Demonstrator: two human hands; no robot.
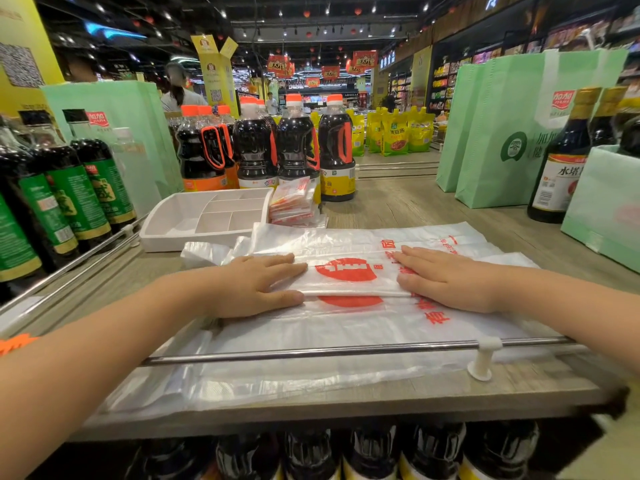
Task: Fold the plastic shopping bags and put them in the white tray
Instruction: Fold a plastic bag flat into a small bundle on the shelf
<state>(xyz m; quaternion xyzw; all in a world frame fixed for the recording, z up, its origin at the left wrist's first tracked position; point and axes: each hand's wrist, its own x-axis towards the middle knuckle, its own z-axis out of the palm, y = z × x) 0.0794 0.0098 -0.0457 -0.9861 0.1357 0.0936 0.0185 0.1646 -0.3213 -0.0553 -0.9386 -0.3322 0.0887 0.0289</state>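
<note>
A white plastic shopping bag with red print (349,277) lies folded into a long strip on top of several flat bags (311,362) on the wooden shelf. My left hand (252,285) presses flat on the strip's left end, fingers straight. My right hand (446,280) presses flat on its right end. The white tray (162,233), with dividers, stands behind and to the left of my left hand. A stack of folded bags (294,202) stands just to the right of the tray, outside it.
Dark sauce bottles (294,147) stand behind the tray and along the left side. Green tote bags (498,133) and more bottles stand at the right. A metal rail (311,351) runs along the shelf's front edge over the flat bags. A person stands far back.
</note>
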